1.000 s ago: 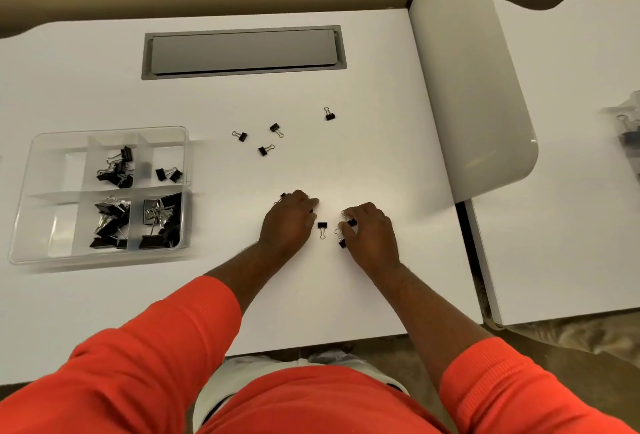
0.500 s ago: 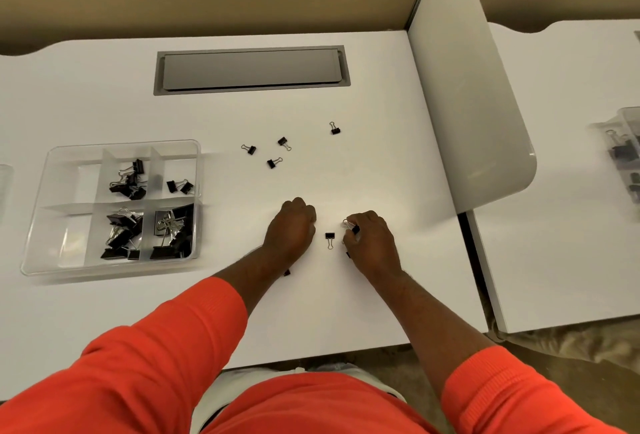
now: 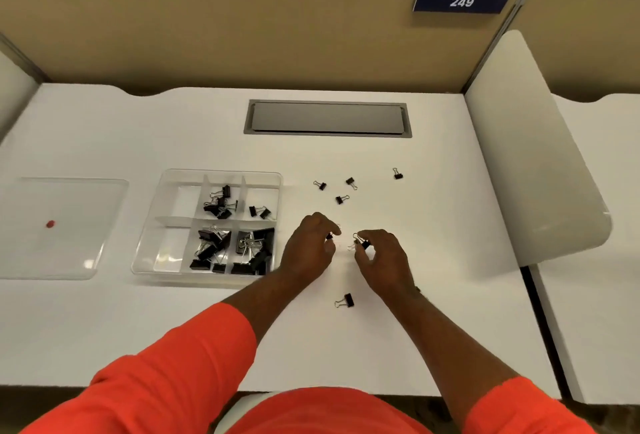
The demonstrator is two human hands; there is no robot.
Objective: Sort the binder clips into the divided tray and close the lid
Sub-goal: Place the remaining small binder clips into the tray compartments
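A clear divided tray [image 3: 166, 222] sits left of centre on the white desk, with black binder clips in several of its compartments. Its clear lid [image 3: 62, 225], marked with a red dot, lies flat further left. My left hand [image 3: 306, 246] is lifted just right of the tray and pinches a small black clip [image 3: 329, 236]. My right hand [image 3: 382, 260] is beside it and holds another small black clip [image 3: 363, 244]. Several loose clips [image 3: 342, 198] lie beyond my hands, and one clip [image 3: 347, 300] lies nearer me between my forearms.
A grey cable hatch [image 3: 327, 118] is set into the desk at the back. A white divider panel [image 3: 530, 156] stands along the right edge, with a neighbouring desk past it. A tan partition with a "249" sign [image 3: 462, 1] closes the back.
Both hands have lifted off the desk, each with a small clip pinched in its fingers. The view tilted up and swung left, bringing the lid into sight.
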